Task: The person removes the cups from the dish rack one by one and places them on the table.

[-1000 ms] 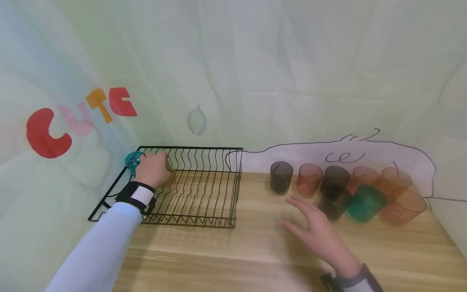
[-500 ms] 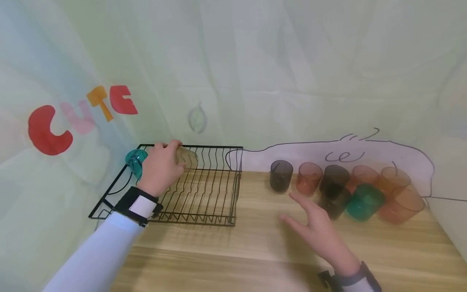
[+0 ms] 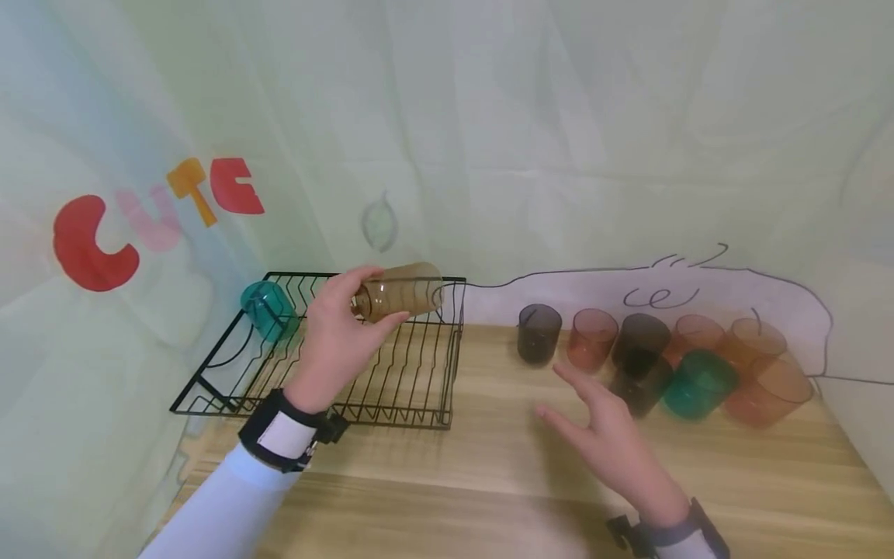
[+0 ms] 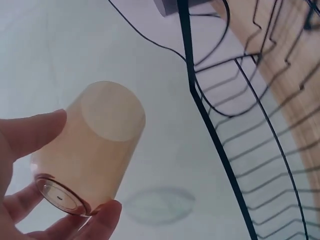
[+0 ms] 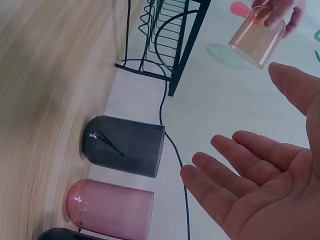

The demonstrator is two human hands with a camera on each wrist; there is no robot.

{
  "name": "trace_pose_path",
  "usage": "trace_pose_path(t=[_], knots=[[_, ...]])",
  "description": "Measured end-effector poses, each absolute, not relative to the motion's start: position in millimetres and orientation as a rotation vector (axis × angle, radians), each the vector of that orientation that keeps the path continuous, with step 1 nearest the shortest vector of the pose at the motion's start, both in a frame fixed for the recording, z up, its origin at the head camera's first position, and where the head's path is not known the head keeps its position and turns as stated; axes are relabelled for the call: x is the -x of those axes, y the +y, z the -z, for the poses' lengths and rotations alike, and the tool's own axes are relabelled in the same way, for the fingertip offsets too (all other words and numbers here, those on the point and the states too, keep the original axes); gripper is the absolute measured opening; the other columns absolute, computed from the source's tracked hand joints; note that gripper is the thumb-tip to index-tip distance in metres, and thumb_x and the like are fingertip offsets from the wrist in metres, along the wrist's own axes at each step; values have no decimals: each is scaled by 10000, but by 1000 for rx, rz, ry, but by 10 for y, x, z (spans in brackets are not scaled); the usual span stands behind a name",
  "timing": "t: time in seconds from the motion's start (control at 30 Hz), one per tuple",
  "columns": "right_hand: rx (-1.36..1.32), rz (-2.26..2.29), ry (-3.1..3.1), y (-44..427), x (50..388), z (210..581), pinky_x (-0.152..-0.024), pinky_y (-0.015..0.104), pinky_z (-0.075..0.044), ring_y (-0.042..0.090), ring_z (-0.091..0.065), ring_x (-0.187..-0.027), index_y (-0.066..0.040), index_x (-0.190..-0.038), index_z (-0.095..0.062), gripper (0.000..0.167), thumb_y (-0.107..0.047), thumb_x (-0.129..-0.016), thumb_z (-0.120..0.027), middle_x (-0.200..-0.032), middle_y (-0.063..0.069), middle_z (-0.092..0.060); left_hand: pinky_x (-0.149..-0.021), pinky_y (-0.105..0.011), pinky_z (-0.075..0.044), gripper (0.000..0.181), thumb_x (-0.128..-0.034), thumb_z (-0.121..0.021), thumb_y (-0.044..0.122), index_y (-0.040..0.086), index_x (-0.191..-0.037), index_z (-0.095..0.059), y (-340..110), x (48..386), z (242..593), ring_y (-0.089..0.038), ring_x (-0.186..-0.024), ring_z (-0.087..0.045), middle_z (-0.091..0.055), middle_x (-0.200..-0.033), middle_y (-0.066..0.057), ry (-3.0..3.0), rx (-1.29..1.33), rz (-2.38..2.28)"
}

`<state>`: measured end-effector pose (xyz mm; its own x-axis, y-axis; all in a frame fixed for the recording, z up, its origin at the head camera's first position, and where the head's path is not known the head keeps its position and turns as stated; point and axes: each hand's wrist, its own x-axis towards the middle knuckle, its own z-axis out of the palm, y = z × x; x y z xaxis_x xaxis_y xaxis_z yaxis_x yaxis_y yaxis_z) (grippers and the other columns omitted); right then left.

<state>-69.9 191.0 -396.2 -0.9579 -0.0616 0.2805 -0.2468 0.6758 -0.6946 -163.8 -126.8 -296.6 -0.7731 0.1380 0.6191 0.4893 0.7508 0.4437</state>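
An amber see-through cup [image 3: 408,291] is gripped near its base by my left hand [image 3: 337,334], thumb on one side and fingers on the other. It lies nearly sideways above the black wire dish rack [image 3: 391,380], its mouth toward the right. In the left wrist view the cup [image 4: 95,145] is apart from the rack's rail. A teal cup [image 3: 268,310] leans at the rack's left end. My right hand [image 3: 608,442] hovers over the table with fingers spread, holding nothing. Closest to it stand a dark grey cup [image 3: 538,335] and a pink cup [image 3: 591,341].
Several more cups stand close together at the right, among them a teal one [image 3: 701,386], a brown one [image 3: 641,386] and an orange one [image 3: 768,396]. A pale printed curtain [image 3: 489,155] hangs behind the wooden table [image 3: 503,473].
My left hand has lifted the amber cup out of the rack and carried it up and to the right. The teal cup in the rack is less covered. My right hand has hardly moved.
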Motion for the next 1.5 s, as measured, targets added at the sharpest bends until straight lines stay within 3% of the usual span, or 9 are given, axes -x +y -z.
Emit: trace_pose_path(t=[0.07,0.3,0.6,1.1,1.3,1.5], knots=[[-241,-1172,-2654,1901,690,3958,-1064,464,-383,211,-446,-1306,-209,-1380,-448,695,-595,-817,-584,-1408,3,-488,-658,-316,-547,597,-698,-824,282,144,-1217,-565,-1220,1592,2996,-164,-927,-567,-604,-1112,-40,-2354,479,874],[-217,-1234,-2569,1872,720,3926,-981,454,-470,280,-562,-1180,-183,-1351,-490,623,-485,-829,-648,-1381,3,-515,-709,-288,-567,600,-699,-823,265,133,-1195,-513,-1037,1470,3066,-148,-965,-523,-530,-1125,-39,-2315,475,1078],[-131,-1534,-2492,1787,716,3976,-1011,307,-439,150,-435,-1314,-150,-1346,-486,615,-467,-840,-638,-1401,-2,-490,-767,-316,-572,586,-678,-838,189,117,-1146,-492,-825,1274,3152,-190,-987,-529,-516,-1137,-25,-2358,451,1349],[-153,-1689,-2432,1724,754,4002,-985,352,-464,214,-489,-1273,-141,-1343,-486,557,-427,-880,-603,-1373,48,-518,-719,-247,-565,565,-648,-855,253,195,-1088,-504,-447,1167,3452,-169,-975,-544,-521,-1097,45,-2338,506,1569],[-179,-1800,-2395,1679,737,3985,-958,343,-493,190,-519,-1243,-190,-1389,-429,565,-397,-891,-599,-1368,12,-520,-748,-249,-568,574,-642,-858,172,146,-1094,-504,-321,1101,3449,-187,-984,-522,-503,-1102,-4,-2339,533,1691],[-219,-1825,-2407,1653,738,3962,-969,443,-483,206,-524,-1232,-208,-1395,-412,528,-387,-920,-559,-1379,3,-505,-773,-286,-571,558,-656,-837,85,55,-1091,-489,-235,942,3259,-244,-985,-535,-494,-1088,-103,-2348,544,1722]])
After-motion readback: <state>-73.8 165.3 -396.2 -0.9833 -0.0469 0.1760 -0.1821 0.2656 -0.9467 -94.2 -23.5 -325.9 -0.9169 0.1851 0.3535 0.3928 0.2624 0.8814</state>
